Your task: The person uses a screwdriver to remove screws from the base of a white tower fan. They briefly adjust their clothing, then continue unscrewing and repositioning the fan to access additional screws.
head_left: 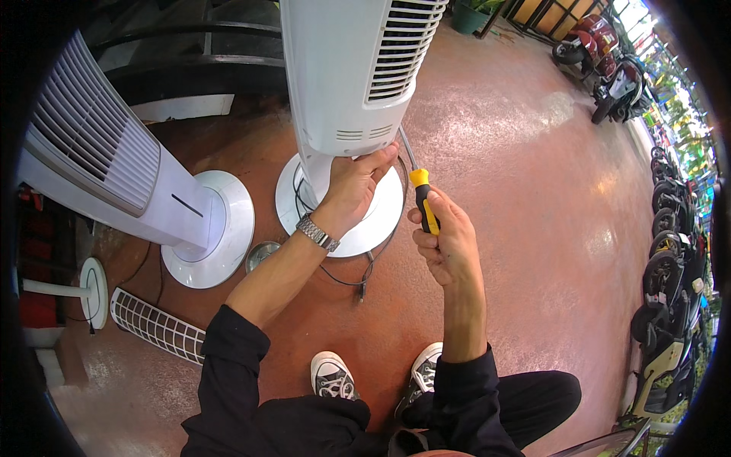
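Observation:
A white tower fan (pixel 339 84) stands upright before me on a round white base (pixel 358 240), its slatted vent toward the right. My left hand (pixel 354 186), with a metal watch on the wrist, is at the lower edge of the fan's casing. Its fingers are curled and pinched together there; anything between them is too small to make out. My right hand (pixel 451 232) is closed round the yellow and black handle of a screwdriver (pixel 420 183). The screwdriver's shaft points up, with its end beside the casing's lower right edge.
A second tower fan (pixel 179 206) leans at the left. A white grille panel (pixel 156 324) and a small round dish (pixel 263 255) lie on the reddish floor (pixel 533 251). A dark power cord (pixel 346 282) loops round the base. Motorbikes (pixel 662 263) line the right side.

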The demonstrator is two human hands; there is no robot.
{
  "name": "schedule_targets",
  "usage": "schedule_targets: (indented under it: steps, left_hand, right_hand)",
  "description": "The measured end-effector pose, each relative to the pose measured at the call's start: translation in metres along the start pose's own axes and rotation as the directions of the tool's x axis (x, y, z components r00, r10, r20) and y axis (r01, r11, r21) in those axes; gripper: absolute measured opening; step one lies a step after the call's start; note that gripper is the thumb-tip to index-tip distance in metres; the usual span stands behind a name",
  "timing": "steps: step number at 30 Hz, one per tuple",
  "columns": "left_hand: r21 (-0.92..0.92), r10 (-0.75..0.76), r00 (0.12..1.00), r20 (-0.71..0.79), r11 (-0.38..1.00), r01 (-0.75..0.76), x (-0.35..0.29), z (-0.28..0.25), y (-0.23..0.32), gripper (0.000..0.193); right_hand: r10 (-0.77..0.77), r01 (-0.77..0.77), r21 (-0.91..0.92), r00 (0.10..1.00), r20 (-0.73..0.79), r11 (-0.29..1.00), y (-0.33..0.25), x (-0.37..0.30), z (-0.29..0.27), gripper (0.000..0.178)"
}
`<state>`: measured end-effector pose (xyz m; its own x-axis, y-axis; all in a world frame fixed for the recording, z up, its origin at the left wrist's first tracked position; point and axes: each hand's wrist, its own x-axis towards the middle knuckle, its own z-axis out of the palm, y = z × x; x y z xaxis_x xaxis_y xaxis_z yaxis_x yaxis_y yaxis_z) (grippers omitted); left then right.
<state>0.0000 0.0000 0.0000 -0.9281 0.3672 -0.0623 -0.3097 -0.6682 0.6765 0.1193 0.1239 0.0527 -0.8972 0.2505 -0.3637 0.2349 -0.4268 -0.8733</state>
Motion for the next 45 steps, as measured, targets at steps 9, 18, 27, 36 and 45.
schedule_targets:
  steps: [9,18,27,36,45]
  left_hand:
    - [0.038,0.003,1.000,0.001,0.999,-0.003,0.002,-0.003,0.003,0.047]
    - [0.032,0.007,1.000,-0.010,0.999,-0.007,0.002,0.001,0.001,0.046]
    - [0.120,0.068,0.996,-0.052,0.991,-0.062,-0.001,-0.002,0.000,0.054]
    - [0.467,0.803,0.593,-0.057,0.546,-0.695,0.032,-0.061,0.096,0.066]
    - [0.475,0.178,0.982,0.056,0.861,-0.184,0.121,-0.039,0.133,0.079]
  right_hand:
    - [-0.008,0.008,-0.003,1.000,0.000,1.000,0.002,0.003,0.001,0.046]
    - [-0.091,0.080,-0.213,0.995,-0.040,0.974,0.006,0.007,0.000,0.045]
    - [0.064,-0.074,0.197,0.996,0.059,0.978,-0.009,0.005,-0.005,0.038]
    - [0.056,-0.057,0.063,0.998,0.015,0.996,-0.013,0.002,-0.011,0.039]
    - [0.076,-0.076,0.019,0.997,0.026,0.997,-0.015,0.006,-0.009,0.045]
